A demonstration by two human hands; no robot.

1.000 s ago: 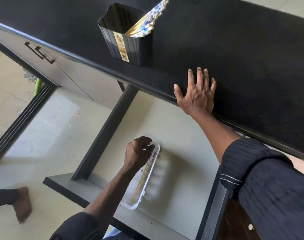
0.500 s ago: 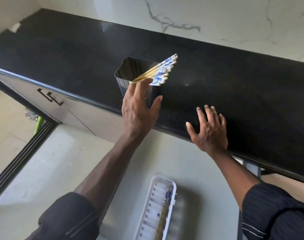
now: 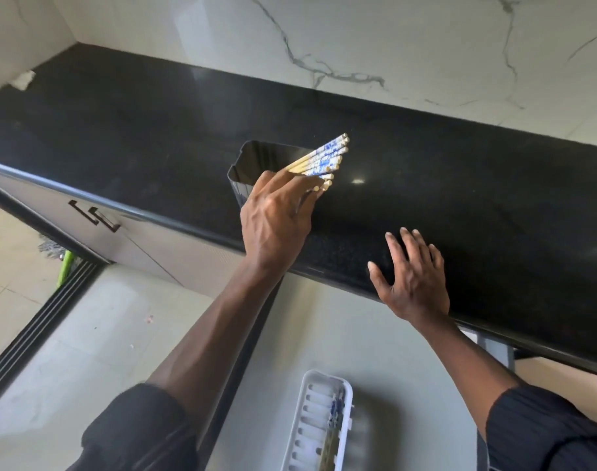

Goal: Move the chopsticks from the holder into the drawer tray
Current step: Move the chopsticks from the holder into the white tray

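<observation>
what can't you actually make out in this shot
- Head view: whether the left hand has closed on any chopsticks; its fingers cover them at the holder rim.
- How many chopsticks remain in the holder: the lower ends are inside it.
- The white tray in the drawer: its near end is cut off by the bottom edge, and its contents are blurred.
- The right hand lies flat on the countertop.

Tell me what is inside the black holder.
The holder has a fan of blue-patterned chopsticks leaning out over its right rim. The left hand covers its front, and their lower ends inside cannot be seen.
</observation>
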